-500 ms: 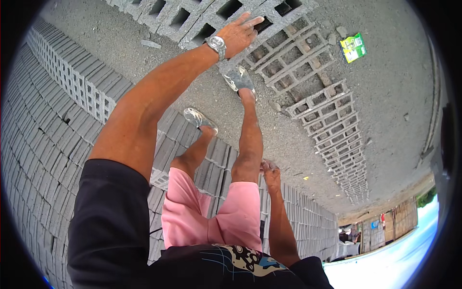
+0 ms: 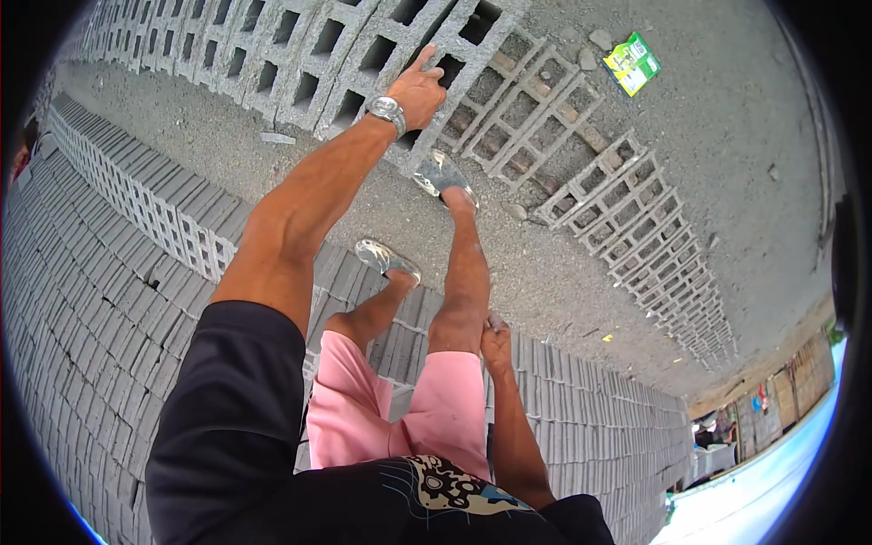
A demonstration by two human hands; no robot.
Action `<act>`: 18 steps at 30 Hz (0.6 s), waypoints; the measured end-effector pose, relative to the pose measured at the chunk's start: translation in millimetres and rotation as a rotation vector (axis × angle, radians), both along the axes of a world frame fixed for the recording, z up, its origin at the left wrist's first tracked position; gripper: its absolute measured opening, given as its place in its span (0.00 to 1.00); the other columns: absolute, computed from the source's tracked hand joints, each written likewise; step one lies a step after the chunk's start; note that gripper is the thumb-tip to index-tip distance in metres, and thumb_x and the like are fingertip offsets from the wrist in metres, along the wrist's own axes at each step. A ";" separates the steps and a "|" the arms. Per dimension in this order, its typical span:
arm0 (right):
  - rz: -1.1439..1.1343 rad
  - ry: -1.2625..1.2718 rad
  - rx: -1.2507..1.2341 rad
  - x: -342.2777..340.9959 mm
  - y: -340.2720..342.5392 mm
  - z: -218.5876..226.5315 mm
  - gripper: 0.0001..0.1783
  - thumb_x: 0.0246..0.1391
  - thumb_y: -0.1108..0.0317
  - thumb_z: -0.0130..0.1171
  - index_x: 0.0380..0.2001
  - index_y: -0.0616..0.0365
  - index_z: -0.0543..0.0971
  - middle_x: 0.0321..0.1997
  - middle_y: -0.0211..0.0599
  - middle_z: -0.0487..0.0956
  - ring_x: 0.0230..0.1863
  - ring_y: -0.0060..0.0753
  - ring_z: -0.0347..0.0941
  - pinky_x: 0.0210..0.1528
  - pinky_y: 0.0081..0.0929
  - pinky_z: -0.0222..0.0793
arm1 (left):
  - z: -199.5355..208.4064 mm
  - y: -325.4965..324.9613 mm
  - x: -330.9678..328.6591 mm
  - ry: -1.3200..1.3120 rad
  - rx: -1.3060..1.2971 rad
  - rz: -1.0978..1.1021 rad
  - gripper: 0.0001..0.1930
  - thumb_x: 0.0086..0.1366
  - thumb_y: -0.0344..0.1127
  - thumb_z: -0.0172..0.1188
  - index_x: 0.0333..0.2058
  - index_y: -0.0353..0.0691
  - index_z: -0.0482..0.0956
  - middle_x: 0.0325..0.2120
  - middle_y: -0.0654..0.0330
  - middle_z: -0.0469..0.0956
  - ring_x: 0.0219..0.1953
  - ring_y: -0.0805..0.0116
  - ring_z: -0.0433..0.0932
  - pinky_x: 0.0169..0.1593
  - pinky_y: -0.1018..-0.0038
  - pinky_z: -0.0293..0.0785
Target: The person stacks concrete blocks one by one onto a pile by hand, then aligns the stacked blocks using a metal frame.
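Note:
My left hand (image 2: 418, 95), with a silver watch (image 2: 387, 111) on its wrist, is over the near end of a row of grey hollow concrete blocks (image 2: 463, 45). Its index finger stretches out along the blocks, and the other fingers bend beside a hole. Nothing lifted shows in that hand. Down beside my right knee, my right hand (image 2: 496, 343) is curled closed, with no object showing in it. Both of my feet stand between the block rows, in patterned grey shoes (image 2: 440, 173).
Stacked grey blocks (image 2: 100, 300) fill the left and run behind my legs. Grid-shaped concrete outlines (image 2: 627, 204) mark the ground at right. A green and yellow packet (image 2: 631, 64) and a flat shard (image 2: 277, 138) lie on the grit. A shed (image 2: 763, 422) stands far right.
My left hand has drawn back from the end block's hole toward the neighbouring block, its fingers less spread. My right hand's fingers have curled in. The view has shifted, showing more of the block row.

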State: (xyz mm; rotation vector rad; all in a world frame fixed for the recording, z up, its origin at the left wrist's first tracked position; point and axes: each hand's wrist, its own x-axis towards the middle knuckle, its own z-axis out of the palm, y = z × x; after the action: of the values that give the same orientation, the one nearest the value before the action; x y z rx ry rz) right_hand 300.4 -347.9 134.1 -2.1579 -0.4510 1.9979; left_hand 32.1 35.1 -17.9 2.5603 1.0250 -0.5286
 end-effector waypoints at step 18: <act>-0.063 -0.381 0.106 12.1 49.3 139.0 0.41 0.65 0.35 0.32 0.65 0.59 0.62 0.64 0.41 0.70 0.57 0.38 0.69 0.57 0.34 0.54 | 207.8 -183.7 51.0 -0.722 -0.610 1.314 0.15 0.37 0.41 0.63 0.16 0.31 0.79 0.19 0.45 0.76 0.35 0.51 0.78 0.71 0.51 0.42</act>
State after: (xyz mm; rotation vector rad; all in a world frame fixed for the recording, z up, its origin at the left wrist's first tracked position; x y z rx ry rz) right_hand 312.5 -298.6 273.1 -2.4522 -0.5174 1.4936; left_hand 83.1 -148.6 189.9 0.9885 1.5683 0.3772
